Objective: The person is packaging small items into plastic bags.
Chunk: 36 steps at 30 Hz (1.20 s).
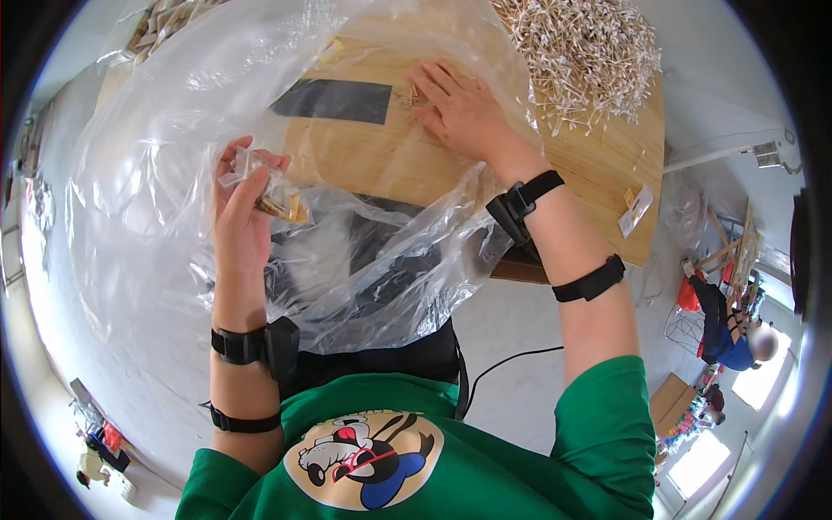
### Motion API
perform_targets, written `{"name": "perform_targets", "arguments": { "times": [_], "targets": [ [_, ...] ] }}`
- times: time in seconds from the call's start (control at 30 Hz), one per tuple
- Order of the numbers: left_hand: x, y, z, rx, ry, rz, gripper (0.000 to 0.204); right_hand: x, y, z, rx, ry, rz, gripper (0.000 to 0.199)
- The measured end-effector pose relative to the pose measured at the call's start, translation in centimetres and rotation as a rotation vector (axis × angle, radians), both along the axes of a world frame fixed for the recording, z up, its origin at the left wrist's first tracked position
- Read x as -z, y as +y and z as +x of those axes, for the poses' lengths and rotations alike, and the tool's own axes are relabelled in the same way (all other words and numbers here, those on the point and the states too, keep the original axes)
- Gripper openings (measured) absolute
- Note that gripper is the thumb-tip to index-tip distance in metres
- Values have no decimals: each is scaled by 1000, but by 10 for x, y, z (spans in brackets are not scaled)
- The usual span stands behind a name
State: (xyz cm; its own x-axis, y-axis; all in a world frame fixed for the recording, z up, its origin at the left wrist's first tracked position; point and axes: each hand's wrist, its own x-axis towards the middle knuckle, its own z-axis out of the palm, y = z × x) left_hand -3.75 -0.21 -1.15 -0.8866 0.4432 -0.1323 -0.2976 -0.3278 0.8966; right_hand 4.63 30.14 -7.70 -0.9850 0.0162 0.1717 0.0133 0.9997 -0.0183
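Observation:
My left hand [240, 208] is closed round a small clear plastic packet [288, 201] with a yellow part at its lower end; thin sticks seem to show inside it. On the wooden table [347, 160] lies my right hand [465, 113], fingers stretched and palm down, beside a few thin sticks [412, 98]. A large clear plastic bag [147, 143] spreads around both hands and hangs over the table's near edge. Whether the right hand is inside the bag or behind one layer of it, I cannot tell.
A heap of cotton swabs [589, 56] covers the table's far right. A dark rectangle [338, 100] lies at the middle. Near the right edge rests a small white and yellow packet [636, 212]. Another person [737, 334] sits far off at the right.

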Motion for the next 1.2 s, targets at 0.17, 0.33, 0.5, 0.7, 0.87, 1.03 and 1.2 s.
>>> {"name": "perform_targets", "arguments": {
  "times": [0.17,0.33,0.5,0.7,0.87,1.03,1.2],
  "targets": [
    [-1,6,-2,10,-29,15,42,-24,-10,-7,-57,95,-55,43],
    [2,9,-1,10,-10,-23,43,-20,-57,-53,-261,89,-314,21],
    [-3,15,5,-3,-24,-65,47,-10,-107,-91,-99,-70,-549,15],
    [3,16,6,37,-10,-136,46,-6,-115,-95,-6,-240,-497,14],
    [-1,14,3,35,3,-136,46,-18,-121,-100,-24,-291,-467,16],
    [-7,25,3,46,20,-195,46,-23,-104,-98,-2,-219,-445,17],
    [15,40,3,85,181,-368,37,-57,-71,-54,164,7,-945,8]
  ]
}}
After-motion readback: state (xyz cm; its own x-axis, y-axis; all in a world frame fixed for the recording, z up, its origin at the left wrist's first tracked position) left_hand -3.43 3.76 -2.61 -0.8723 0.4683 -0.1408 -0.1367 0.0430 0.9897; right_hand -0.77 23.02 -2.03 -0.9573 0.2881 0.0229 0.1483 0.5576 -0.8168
